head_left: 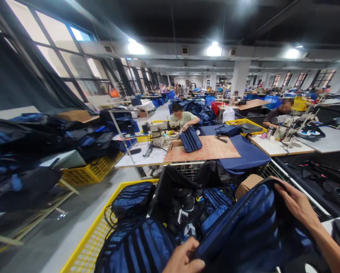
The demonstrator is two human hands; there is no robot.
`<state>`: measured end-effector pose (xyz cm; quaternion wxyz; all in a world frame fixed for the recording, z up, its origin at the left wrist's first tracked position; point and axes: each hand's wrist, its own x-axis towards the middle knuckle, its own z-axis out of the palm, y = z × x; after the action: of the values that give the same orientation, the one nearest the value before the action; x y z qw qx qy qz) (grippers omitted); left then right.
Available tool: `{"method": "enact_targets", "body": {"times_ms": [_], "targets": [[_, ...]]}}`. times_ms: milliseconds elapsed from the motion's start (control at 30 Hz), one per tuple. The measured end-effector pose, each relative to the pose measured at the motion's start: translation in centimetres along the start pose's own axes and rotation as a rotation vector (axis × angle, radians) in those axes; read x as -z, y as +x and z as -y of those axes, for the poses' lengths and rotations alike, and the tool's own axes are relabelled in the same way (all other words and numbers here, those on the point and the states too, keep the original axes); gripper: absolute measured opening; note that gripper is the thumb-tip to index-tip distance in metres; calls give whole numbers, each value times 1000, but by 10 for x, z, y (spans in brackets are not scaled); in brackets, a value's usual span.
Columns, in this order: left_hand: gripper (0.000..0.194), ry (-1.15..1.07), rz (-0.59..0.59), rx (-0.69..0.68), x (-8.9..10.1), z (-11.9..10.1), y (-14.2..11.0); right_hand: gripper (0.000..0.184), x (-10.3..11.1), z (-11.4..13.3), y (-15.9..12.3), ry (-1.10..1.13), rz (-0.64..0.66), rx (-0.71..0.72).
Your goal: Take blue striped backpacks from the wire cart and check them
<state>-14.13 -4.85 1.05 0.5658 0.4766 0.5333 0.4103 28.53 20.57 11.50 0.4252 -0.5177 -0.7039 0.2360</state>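
While both hands grip it, the padded blue bag [243, 231] bulges.

Left hand [184, 259] pinches with curled fingers; right hand [296, 203] grips, forearm extended.

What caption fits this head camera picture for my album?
Left hand and right hand grip a dark blue quilted fabric bag panel above a yellow plastic mesh crate.

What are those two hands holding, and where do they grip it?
A blue bag piece. The left hand pinches its lower edge, and the right hand grips its upper right edge.
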Motion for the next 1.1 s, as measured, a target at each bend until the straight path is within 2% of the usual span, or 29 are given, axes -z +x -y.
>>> {"method": "enact_targets", "body": {"times_ms": [67, 167, 233, 300, 400, 467, 500, 567, 633, 667, 733, 800, 833, 933, 967, 1033, 1100], "targets": [[44, 248, -275, -160, 19, -4, 12, 62, -5, 4, -6, 8, 21, 8], [28, 808, -707, -580, 55, -5, 32, 59, -11, 16, -14, 41, 73, 4], [30, 1156, -869, -828, 73, -7, 41, 59, -7, 22, -17, 78, 127, -10], [36, 1373, -959, -948, 80, -11, 42, 58, 4, 24, -18, 110, 224, -21], [39, 1476, -984, -990, 66, -23, 33, 52, 20, 25, -25, 93, 403, -15], [40, 1482, -940, -1025, 47, -33, 25, 42, 14, 30, -36, 43, 494, 20], [40, 1478, -898, -1048, 35, -38, 23, 38, 4, 35, -44, 17, 536, 49], [40, 1469, -785, -1110, 9, -47, 21, 35, -30, 49, -65, -14, 621, 126], [40, 1473, -680, -1176, -15, -52, 24, 43, -75, 63, -88, -10, 682, 211], [40, 1465, -646, -1210, -26, -53, 26, 50, -98, 67, -100, -3, 701, 247], [38, 1369, -634, -1238, -39, -52, 30, 50, -133, 72, -117, 15, 729, 290], [32, 1191, -610, -1132, -39, -50, 30, 43, -149, 70, -125, 38, 726, 282], [26, 1089, -577, -1020, -33, -49, 27, 40, -150, 67, -125, 54, 710, 259], [17, 785, -378, -534, -2, -47, 6, 38, -131, 60, -112, 98, 621, 177], [19, 663, -305, -357, 9, -46, -4, 40, -122, 59, -104, 111, 586, 156], [41, 377, -177, -51, 27, -43, -24, 45, -108, 59, -88, 131, 512, 127], [59, 107, -37, 110, 34, -36, -39, 48, -101, 63, -74, 140, 455, 114]]}}
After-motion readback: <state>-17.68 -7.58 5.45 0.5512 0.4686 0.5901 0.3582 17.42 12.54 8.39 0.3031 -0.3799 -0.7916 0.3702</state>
